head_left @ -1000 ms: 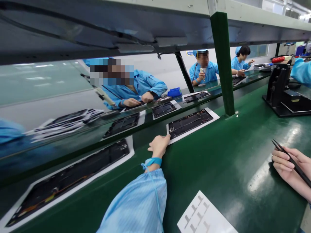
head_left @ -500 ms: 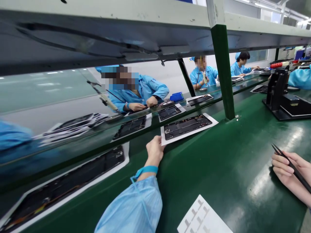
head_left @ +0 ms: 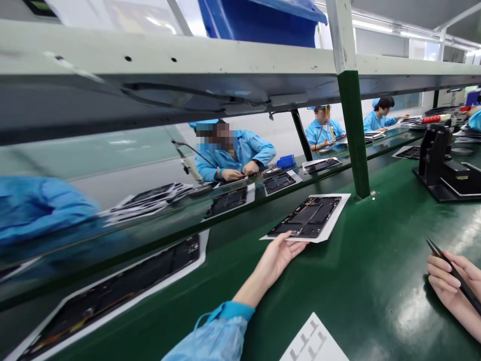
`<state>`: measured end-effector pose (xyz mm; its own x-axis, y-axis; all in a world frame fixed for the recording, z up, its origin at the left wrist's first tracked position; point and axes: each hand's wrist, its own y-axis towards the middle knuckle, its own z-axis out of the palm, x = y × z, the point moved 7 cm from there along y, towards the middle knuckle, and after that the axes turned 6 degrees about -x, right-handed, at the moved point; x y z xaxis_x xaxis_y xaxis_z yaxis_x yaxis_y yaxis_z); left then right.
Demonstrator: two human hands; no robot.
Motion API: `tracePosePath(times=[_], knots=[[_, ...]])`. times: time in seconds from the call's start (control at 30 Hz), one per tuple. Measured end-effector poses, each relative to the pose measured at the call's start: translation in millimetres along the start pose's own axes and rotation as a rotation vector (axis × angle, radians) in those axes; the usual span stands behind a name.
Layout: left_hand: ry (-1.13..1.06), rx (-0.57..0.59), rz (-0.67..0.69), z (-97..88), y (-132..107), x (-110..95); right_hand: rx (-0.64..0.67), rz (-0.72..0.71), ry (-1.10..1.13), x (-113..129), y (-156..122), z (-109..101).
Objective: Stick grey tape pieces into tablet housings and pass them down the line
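Note:
My left hand (head_left: pixel 278 258) reaches out from a pale blue sleeve (head_left: pixel 214 338) and grips the near edge of a white sheet (head_left: pixel 334 218). On that sheet lies a dark tablet-sized electronic panel (head_left: pixel 306 218), its inner parts exposed. My right hand (head_left: pixel 449 283) rests on the green bench (head_left: pixel 361 301) at the right, holding black pointed tweezers (head_left: pixel 439 255). Their tips point away from me and touch nothing. A white sheet with grey printed shapes (head_left: pixel 313 341) lies between my hands, near the bottom edge of the view.
A green post (head_left: pixel 353 133) holds up a grey shelf (head_left: pixel 169 62) carrying a blue bin (head_left: pixel 259 20). A glassy strip (head_left: pixel 93 150) mirrors similar panels. Farther along, co-workers in blue work at the bench. A black fixture (head_left: pixel 438 160) stands at right.
My left hand has drawn the panel and its sheet toward me and turned them. The whole view has tilted upward. My right hand still holds the tweezers in about the same place.

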<state>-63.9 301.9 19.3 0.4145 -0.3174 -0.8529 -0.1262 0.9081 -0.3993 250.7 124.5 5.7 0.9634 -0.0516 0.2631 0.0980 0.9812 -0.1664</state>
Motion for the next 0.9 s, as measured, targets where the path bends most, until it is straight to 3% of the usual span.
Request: tracePosePath(times=[0.17,0.3,0.43,0.67,0.8,0.9], knots=[[-0.069,0.013,-0.103,31.5,-45,23,-0.002,0.022,-0.117,6,2,-13],[-0.125,0.062,-0.187,60.2,-91,37,-0.021,0.033,-0.148,17,11,-26],[-0.11,0.116,-0.323,78.1,-139,64,-0.061,-0.019,-0.175,20,14,-30],[0.126,0.492,-0.699,116.5,-221,133,-0.344,-0.476,-0.542,35,-23,-10],[0.09,0.577,-0.71,128.4,-234,163,-0.431,-0.716,-0.817,49,-37,-9],[0.063,0.659,-0.651,133.8,-235,176,-0.396,-0.711,-0.717,53,-32,-24]])
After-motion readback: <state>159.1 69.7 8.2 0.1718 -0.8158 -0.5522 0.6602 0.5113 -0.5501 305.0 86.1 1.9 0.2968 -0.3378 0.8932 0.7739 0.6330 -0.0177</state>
